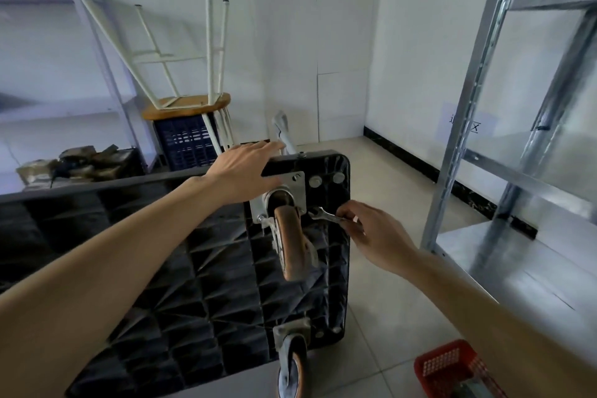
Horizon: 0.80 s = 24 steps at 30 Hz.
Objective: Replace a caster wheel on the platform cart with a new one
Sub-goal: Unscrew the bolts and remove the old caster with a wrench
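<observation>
The black platform cart stands on its side with its ribbed underside facing me. A worn brown caster wheel sticks out from a metal mounting plate near the cart's upper right corner. My left hand rests flat on the cart's top edge beside that plate, fingers straight. My right hand pinches a small metal wrench, its jaw at the plate's right lower corner. A second caster hangs at the cart's lower corner.
A metal shelving rack stands close on the right. A red plastic basket sits on the tiled floor at the lower right. Behind the cart are an upturned white stool, a dark blue crate and the cart's handle.
</observation>
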Motion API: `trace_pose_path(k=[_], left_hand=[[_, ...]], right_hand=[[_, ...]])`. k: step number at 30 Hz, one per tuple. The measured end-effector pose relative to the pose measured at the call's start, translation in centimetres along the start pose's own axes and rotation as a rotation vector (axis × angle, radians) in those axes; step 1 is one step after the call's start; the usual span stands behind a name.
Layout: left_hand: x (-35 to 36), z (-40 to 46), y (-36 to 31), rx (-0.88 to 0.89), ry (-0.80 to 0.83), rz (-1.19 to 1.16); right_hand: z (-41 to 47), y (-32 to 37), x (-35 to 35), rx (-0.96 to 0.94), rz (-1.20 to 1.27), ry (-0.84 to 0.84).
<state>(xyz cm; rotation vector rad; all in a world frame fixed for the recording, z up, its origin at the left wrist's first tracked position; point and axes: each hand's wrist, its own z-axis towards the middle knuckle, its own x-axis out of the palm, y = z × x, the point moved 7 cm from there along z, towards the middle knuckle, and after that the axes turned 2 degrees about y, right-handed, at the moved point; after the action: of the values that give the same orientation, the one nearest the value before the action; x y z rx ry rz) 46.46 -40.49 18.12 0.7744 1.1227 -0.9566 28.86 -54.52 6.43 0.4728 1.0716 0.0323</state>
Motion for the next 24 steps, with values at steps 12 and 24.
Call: trace_pose_path(k=[12,24], left_hand=[[2.6,2.9,0.3,0.057,-0.004,0.067],[2.3,2.7,0.1,0.023,-0.071,0.05]], right_hand=[[1.9,-1.0,3.9,0.013,0.05,-0.009],[2.0,-2.1,5.5,0.125,0.209,-0.123]])
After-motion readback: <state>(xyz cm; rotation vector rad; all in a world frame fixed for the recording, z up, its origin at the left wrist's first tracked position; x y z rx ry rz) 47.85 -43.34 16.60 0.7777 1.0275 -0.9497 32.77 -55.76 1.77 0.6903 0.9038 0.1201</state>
